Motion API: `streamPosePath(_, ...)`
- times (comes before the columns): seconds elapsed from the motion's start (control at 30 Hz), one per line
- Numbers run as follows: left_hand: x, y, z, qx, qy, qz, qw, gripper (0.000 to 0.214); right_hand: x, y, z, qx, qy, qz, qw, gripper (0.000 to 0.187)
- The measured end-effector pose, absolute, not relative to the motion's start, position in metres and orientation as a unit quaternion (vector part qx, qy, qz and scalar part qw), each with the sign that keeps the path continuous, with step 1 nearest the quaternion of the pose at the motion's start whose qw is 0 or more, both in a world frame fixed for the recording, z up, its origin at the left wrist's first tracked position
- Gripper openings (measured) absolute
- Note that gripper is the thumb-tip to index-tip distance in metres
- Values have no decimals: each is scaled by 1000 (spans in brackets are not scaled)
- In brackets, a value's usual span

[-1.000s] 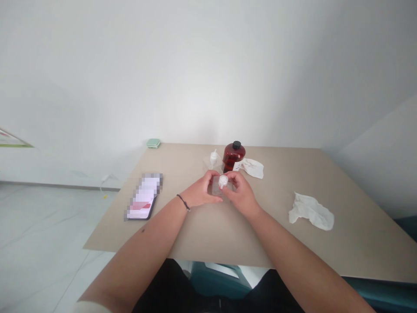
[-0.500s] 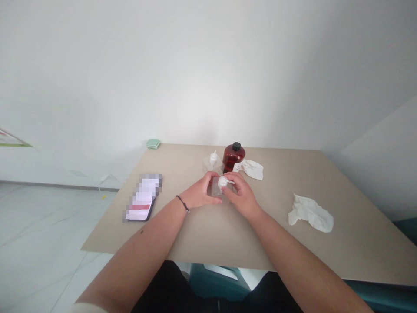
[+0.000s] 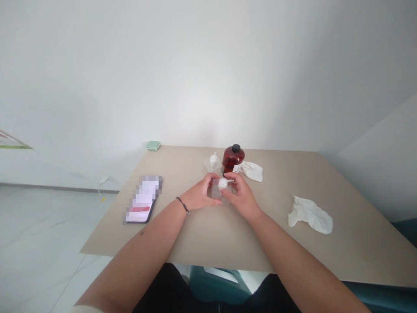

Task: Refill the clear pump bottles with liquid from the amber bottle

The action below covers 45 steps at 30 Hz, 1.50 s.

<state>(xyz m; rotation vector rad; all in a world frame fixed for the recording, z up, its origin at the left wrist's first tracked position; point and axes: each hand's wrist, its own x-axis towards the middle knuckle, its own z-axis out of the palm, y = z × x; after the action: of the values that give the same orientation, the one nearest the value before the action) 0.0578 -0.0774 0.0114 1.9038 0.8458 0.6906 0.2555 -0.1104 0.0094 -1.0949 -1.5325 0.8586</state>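
Left hand (image 3: 202,195): I see it curled round the clear bottle (image 3: 217,190), gripping its side.
Right hand (image 3: 240,196): fingers pinched on the white pump cap (image 3: 223,183) atop that bottle.
Clear bottle: between both hands, touching each.
Amber bottle (image 3: 232,159): just beyond the right fingertips.
Crumpled tissue (image 3: 310,214): well outside the right hand.

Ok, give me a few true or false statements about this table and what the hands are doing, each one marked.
1. The left hand and the right hand both hold a small clear bottle with a white pump top. True.
2. The dark red bottle has a white cap. False: its cap is black.
3. A phone lies on the table, left of the hands. True.
4. The crumpled tissue at the right lies under the right hand. False: it lies apart, untouched.
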Motion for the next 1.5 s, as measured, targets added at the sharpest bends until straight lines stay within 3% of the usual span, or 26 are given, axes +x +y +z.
streamPosePath(0.27, 58, -77, 11, 773, 340, 283, 455, 76, 258, -107, 9, -445, -652, 348, 507, 23)
streamPosePath(0.43, 58, -77, 10, 761, 314, 303, 480, 74, 259, -108, 14, -433, -673, 349, 489, 32)
streamPosePath(0.87, 58, -79, 16, 767, 347, 274, 466, 75, 258, -109, 9, -445, -647, 350, 510, 24)
streamPosePath(1.07, 58, -78, 15, 768, 337, 276, 470, 75, 256, -107, 5, -463, -625, 378, 502, 39)
streamPosePath(1.27, 57, -78, 14, 767, 344, 281, 462, 76, 257, -108, 10, -430, -654, 365, 503, 27)
streamPosePath(1.5, 57, -77, 11, 762, 329, 289, 476, 76, 254, -110, 10, -465, -641, 352, 499, 33)
